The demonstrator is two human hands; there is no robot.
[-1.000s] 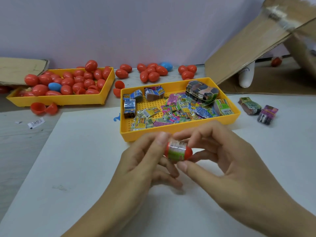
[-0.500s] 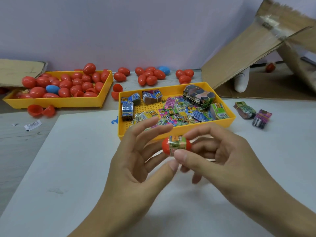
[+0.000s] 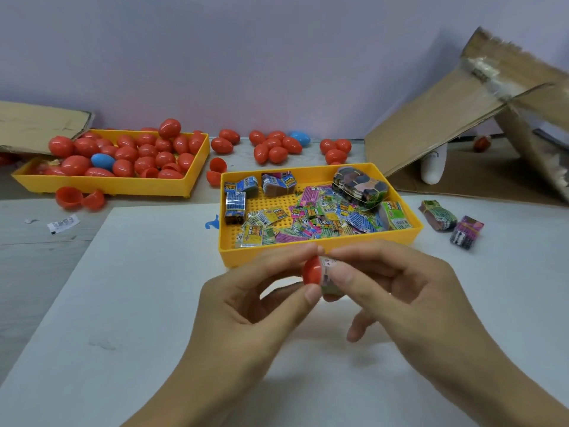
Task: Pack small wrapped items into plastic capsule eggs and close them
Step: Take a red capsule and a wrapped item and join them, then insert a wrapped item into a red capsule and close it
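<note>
Both hands meet over the white sheet, just in front of the near yellow tray point(image 3: 320, 251). My left hand point(image 3: 249, 306) pinches the red half of a capsule egg point(image 3: 312, 270) between thumb and fingers. A wrapped item point(image 3: 328, 266) sticks out of that half, and my right hand point(image 3: 397, 291) grips it with thumb and forefinger. The egg's other half is hidden behind my right fingers. The near tray holds several loose wrapped items point(image 3: 320, 215) and a few bundles.
A second yellow tray point(image 3: 123, 184) at the back left is piled with red eggs and a blue one. Loose eggs point(image 3: 274, 147) lie along the wall. Two bundles point(image 3: 451, 224) lie right of the near tray. Cardboard point(image 3: 455, 106) leans at the right; open egg halves point(image 3: 80, 198) lie left.
My left fingers, spread apart half a second ago, have closed onto the red half. The egg has turned so the red half faces me, and my right fingers cover more of the wrapped item.
</note>
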